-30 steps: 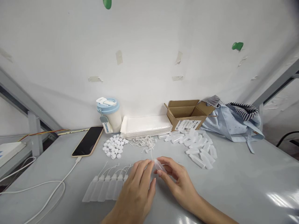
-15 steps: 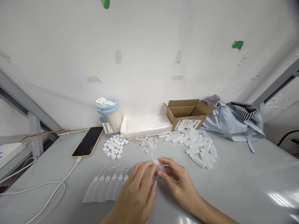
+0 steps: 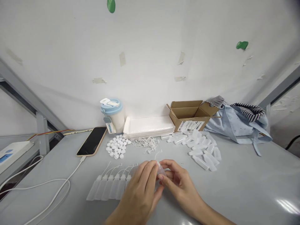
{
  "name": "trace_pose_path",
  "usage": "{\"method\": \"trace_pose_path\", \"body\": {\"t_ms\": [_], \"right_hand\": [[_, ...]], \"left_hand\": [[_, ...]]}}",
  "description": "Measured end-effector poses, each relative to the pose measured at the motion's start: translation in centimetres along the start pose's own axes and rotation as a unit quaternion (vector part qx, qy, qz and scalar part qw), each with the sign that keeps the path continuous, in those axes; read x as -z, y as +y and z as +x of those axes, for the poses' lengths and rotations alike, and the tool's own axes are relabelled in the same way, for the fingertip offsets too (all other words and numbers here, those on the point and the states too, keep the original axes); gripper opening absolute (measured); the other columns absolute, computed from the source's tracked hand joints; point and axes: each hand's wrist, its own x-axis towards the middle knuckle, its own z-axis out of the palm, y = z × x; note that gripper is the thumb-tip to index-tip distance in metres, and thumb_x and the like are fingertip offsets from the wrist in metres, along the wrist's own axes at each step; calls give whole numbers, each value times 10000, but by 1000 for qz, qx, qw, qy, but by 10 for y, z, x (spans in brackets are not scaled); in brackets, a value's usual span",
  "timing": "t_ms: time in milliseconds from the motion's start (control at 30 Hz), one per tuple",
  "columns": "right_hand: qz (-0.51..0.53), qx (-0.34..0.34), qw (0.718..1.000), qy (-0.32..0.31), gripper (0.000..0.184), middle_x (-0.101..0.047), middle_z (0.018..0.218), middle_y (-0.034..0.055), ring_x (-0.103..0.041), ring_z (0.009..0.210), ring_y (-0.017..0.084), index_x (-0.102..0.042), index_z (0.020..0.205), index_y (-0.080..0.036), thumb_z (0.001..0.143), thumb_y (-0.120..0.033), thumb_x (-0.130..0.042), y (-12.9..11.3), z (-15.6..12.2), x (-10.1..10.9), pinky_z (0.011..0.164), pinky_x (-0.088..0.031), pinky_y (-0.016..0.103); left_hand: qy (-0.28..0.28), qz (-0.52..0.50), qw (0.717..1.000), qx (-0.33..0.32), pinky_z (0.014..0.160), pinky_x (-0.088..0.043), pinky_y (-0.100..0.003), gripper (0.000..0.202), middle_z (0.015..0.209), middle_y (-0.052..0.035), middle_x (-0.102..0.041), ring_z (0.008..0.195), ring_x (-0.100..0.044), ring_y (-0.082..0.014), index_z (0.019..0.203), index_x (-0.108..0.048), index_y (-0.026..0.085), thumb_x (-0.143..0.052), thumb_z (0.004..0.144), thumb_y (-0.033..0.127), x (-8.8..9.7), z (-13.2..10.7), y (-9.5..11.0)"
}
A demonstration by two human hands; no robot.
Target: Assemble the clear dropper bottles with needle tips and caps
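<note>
Currently one translucent bottle (image 3: 161,169) sits between the two hands, over the near middle of the counter (image 3: 234,187). Right hand (image 3: 181,184): thumb and fingers pinch the bottle's body. Left hand (image 3: 142,187): fingertips gathered at the neck end; whether they grip, I cannot tell. A thin tube (image 3: 157,153) sticks out toward the far side.

Handling, judged: light, soft-walled plastic, smooth, slightly slippery, unlikely to break; a hard squeeze probably dents it. Best hold: lightly round the body, clear of the bendy-looking tube.

Counts:
- Held bottle: 1.
- Bottle row (image 3: 107,189), near left: 6 visible, possibly more behind the left hand.
- Loose bottles (image 3: 209,160), right: well over a dozen, overlapping, no sure count.
- White caps (image 3: 117,145), far left: dozens, uncounted.
- Tube tangle (image 3: 146,142), far middle: uncounted.
- Cup (image 3: 117,120), phone (image 3: 92,142), cardboard box (image 3: 174,119), cloth bag (image 3: 236,123): 1 each.
</note>
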Motion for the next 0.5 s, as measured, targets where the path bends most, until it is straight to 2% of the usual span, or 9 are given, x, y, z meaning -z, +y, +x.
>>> {"method": "trace_pose_path", "body": {"t_ms": [100, 233, 333, 433, 500], "right_hand": [[6, -8, 1000, -5, 253, -630, 1014, 47, -614, 696, 118, -538, 1036, -215, 847, -368, -609, 1, 0, -1, 644, -489, 255], [-4, -21, 1000, -16, 251, -640, 949, 42, -621, 704, 125, -518, 1028, -205, 857, -371, -599, 4, -1, -3, 639, -485, 254], [9, -16, 999, -50, 246, -634, 1038, 66, -646, 767, 141, -500, 1050, -206, 874, -360, -577, 2, -3, -5, 704, -510, 282], [13, -13, 995, -98, 275, -623, 1112, 97, -660, 854, 168, -499, 1072, -196, 862, -345, -595, -2, -4, -6, 804, -520, 328], [-5, -17, 993, -114, 297, -624, 1125, 113, -654, 932, 194, -502, 1086, -189, 854, -344, -604, -3, -4, -6, 845, -514, 352]], "left_hand": [[8, -2, 1000, 2, 784, -593, -389, 304, 1044, -196, -631, 1012, -580, -282, 1139, -524, -5, -541, 855, 100, -1, -1, 1], [18, -33, 999, 23, 796, -579, -399, 320, 1040, -194, -617, 1019, -559, -281, 1134, -512, 6, -555, 826, 79, -4, -5, 2], [14, -66, 997, 40, 834, -556, -390, 364, 1059, -180, -603, 1041, -541, -270, 1159, -487, 33, -538, 800, 55, -2, -10, 0], [-16, -124, 990, 64, 896, -519, -382, 425, 1072, -145, -594, 1057, -529, -247, 1181, -459, 86, -539, 765, 57, 4, -20, -9], [-60, -159, 982, 84, 925, -495, -383, 475, 1101, -116, -586, 1083, -513, -241, 1189, -443, 140, -555, 733, 71, 11, -27, -19]]}}
